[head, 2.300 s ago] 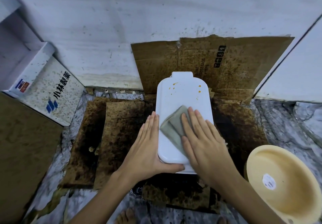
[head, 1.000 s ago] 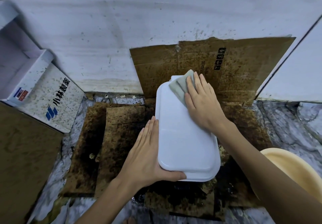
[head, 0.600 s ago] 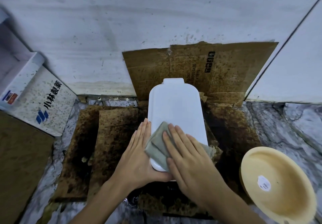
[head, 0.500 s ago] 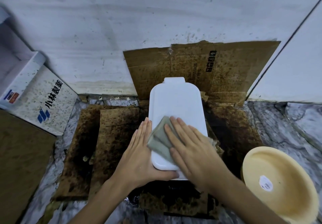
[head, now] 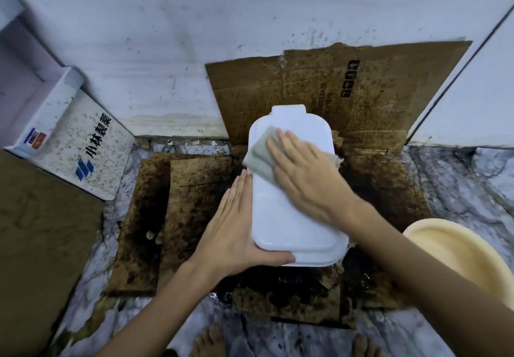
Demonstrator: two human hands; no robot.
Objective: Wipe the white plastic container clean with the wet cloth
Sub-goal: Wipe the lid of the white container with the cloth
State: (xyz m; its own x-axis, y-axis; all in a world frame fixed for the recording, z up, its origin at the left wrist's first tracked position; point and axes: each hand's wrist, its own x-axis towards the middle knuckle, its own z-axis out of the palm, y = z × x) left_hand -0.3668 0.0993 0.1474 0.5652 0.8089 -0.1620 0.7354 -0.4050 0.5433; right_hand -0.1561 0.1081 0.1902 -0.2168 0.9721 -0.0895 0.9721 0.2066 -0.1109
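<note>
My right hand (head: 306, 178) lies flat, fingers straight and close together, pressing the cloth (head: 260, 155) down on the container (head: 294, 217). The fingertips point up-left, toward the far left corner of the lid. The hand is blurred, so I can't say for sure how the thumb sits. The cloth is grey-green, folded, and sticks out past my fingers, overhanging the container's left edge a little.

My left hand (head: 236, 228) braces the container from its left side: fingers straight and together along the long edge, thumb hooked across the near corner. Nothing is curled round anything on that side.

The container sits lid-up on stained cardboard (head: 194, 189) on the floor, its tab end toward the wall (head: 167, 50). Its top looks white and clean where it shows. Another cardboard sheet (head: 375, 89), spotted brown, leans on the wall behind it.

Further out: a cream basin (head: 456, 251) at the right, partly behind my right forearm. A speckled white box (head: 91, 145) with blue printing stands at the left. My bare toes (head: 208, 341) show at the bottom edge, on the marbled floor (head: 459, 189).
</note>
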